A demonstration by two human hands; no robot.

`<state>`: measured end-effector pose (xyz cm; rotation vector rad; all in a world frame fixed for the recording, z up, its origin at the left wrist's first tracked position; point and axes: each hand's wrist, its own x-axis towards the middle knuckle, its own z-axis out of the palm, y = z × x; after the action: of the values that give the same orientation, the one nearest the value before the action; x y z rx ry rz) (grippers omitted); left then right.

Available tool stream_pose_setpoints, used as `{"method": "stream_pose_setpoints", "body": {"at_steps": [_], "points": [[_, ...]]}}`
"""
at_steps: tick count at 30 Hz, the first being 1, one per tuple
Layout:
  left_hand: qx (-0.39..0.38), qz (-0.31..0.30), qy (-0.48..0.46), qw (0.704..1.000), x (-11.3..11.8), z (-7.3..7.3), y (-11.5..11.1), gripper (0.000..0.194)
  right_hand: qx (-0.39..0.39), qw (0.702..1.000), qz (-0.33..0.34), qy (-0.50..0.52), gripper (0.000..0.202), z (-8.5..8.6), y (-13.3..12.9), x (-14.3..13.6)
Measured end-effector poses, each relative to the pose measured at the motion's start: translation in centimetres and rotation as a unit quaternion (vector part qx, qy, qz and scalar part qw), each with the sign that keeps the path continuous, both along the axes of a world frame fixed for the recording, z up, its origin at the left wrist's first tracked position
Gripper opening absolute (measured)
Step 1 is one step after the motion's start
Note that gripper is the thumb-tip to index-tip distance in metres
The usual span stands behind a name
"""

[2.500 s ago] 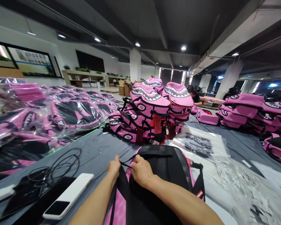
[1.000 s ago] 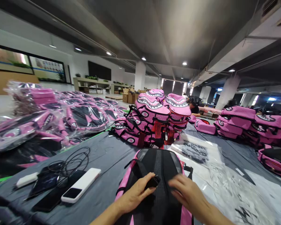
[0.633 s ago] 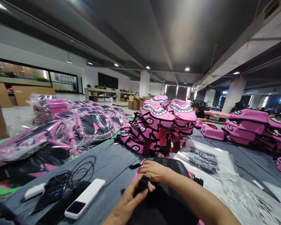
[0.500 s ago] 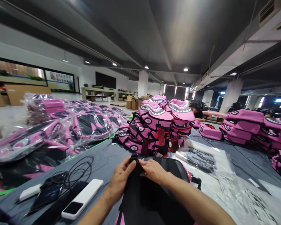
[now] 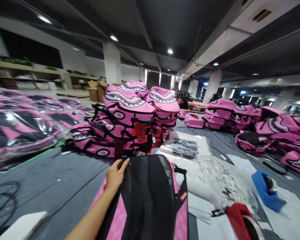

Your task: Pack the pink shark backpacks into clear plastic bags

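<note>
A pink and black backpack is right in front of me, its black padded side facing up toward me. My left hand is closed on its upper left edge, thumb and fingers pinching a short black strap end there. A black buckle strap sticks out at the backpack's right side. My right hand is out of view. Just beyond the backpack stands a pile of pink backpacks with shark-mouth prints and red tags.
Plastic-wrapped pink bags cover the left side. Clear printed plastic bags lie to the right, with a blue tape dispenser and a red tape dispenser. More pink bags are stacked farther right. A white device sits at lower left.
My right hand has left the strap and gone out of view, while my left hand stays at the backpack's top edge. The view has turned right, bringing the tape dispensers into sight.
</note>
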<state>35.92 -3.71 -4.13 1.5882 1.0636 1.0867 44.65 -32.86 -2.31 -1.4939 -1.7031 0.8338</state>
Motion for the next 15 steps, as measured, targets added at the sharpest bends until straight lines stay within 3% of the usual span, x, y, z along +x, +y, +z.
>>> {"method": "stream_pose_setpoints", "body": {"at_steps": [3, 5, 6, 8, 10, 12, 15], "points": [[0.045, 0.028, 0.042, 0.998, -0.6, -1.0, 1.6, 0.069, 0.019, 0.991, -0.126, -0.025, 0.032, 2.9, 0.6, 6.4], [0.083, 0.017, 0.058, 0.995, -0.9, -0.4, 2.4, 0.067, -0.007, 0.939, -0.34, -0.059, 0.028, 4.1, 2.1, 11.1], [0.113, 0.004, 0.065, 0.991, -0.8, 0.2, 2.5, 0.066, -0.063, 0.91, -0.407, -0.038, 0.03, 4.3, 3.1, 13.1], [0.192, -0.057, 0.079, 0.977, 0.2, 1.4, 1.8, 0.059, -0.125, 0.883, -0.452, -0.007, 0.038, 4.0, 5.1, 15.6], [0.262, -0.159, 0.088, 0.948, 2.2, 2.3, -0.1, 0.047, -0.129, 0.881, -0.455, 0.011, 0.043, 3.4, 7.0, 16.1], [0.291, -0.258, 0.082, 0.918, 5.0, 2.5, -2.5, 0.039, -0.082, 0.879, -0.471, 0.007, 0.04, 3.2, 8.2, 15.2], [0.291, -0.351, 0.063, 0.888, 9.1, 1.8, -5.5, 0.035, 0.04, 0.878, -0.476, -0.028, 0.026, 3.9, 8.5, 12.7]]}}
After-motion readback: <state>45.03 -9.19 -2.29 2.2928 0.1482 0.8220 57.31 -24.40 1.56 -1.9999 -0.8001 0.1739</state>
